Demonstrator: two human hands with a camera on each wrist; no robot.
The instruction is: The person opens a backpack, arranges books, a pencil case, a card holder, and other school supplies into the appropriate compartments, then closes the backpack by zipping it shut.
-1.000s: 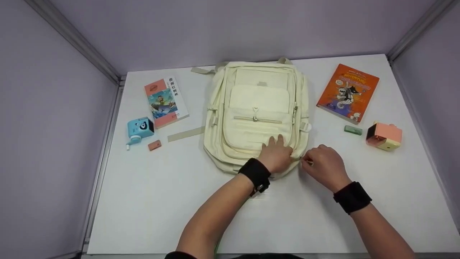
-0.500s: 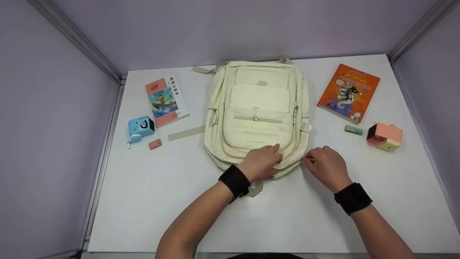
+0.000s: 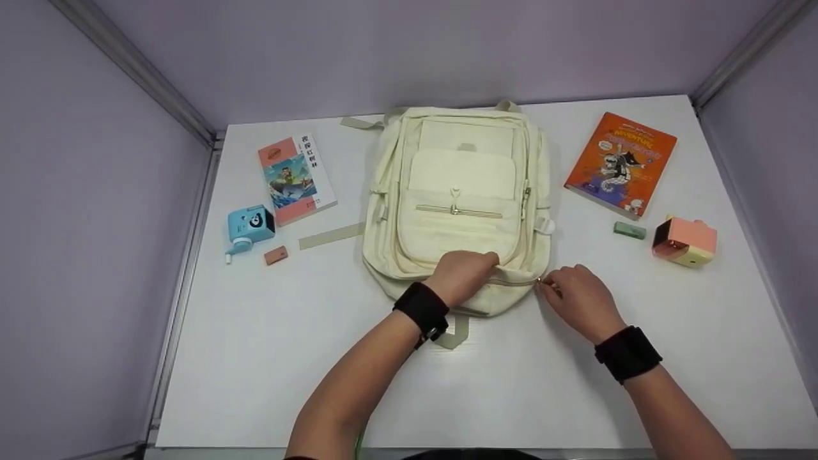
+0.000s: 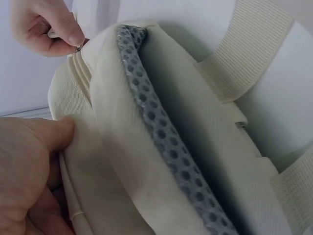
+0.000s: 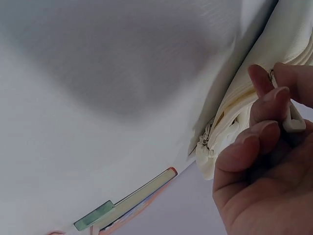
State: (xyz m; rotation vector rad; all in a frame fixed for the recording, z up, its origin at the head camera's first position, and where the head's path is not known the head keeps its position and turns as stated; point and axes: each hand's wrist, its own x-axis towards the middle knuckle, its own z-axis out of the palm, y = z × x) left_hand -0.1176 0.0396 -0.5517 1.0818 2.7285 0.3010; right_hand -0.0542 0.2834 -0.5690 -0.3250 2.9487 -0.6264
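A cream backpack (image 3: 460,172) lies front up on the white table, its bottom toward me. My left hand (image 3: 461,276) grips the fabric near the lower end; in the left wrist view the left thumb (image 4: 61,133) presses on a cream panel below the zipper. At the lower right corner, my right hand (image 3: 583,301) pinches a zipper pull (image 5: 294,121) between thumb and fingers. The zipper track (image 4: 79,73) runs from that pull along the bag's edge. Grey mesh padding (image 4: 161,132) shows in the left wrist view.
On the left are a pink-and-white book (image 3: 297,179), a blue pencil sharpener (image 3: 250,225) and a reddish eraser (image 3: 276,255). On the right are an orange book (image 3: 620,165), a green eraser (image 3: 629,230) and a pink-and-yellow sharpener (image 3: 687,241). Straps (image 3: 329,237) spread from the bag.
My left hand has gone from lying flat on the bag to gripping its lower fabric, shifting left. The lower zipper now shows more. My right hand has barely moved, still pinching the pull.
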